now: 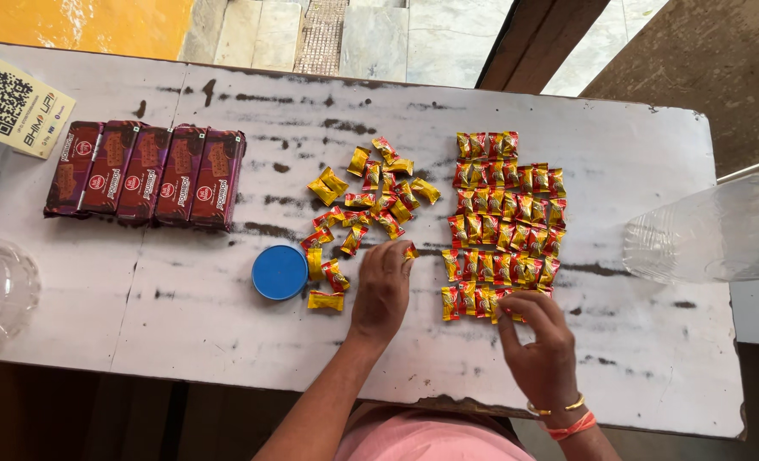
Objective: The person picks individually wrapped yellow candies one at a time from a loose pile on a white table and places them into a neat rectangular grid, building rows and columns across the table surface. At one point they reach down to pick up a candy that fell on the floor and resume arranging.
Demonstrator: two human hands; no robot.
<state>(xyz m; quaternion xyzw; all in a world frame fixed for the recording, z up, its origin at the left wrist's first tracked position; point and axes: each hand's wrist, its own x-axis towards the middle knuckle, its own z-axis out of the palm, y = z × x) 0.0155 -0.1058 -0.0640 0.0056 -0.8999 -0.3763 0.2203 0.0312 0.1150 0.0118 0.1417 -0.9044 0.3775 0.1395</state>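
At centre frame, the left hand [382, 286] lies flat, fingertips on a loose sweet [410, 252]; the right hand [540, 340] pinches a sweet into the rows [503, 226]. Sorting seems midway; next calls for careful alignment.

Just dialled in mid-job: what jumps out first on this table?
The red-and-yellow wrapped candies stand in neat rows right of centre, beside a loose heap of candies mid-table. The right hand fingers the bottom row, and the left hand rests at the heap's near edge. A row of maroon biscuit packs lies far left.
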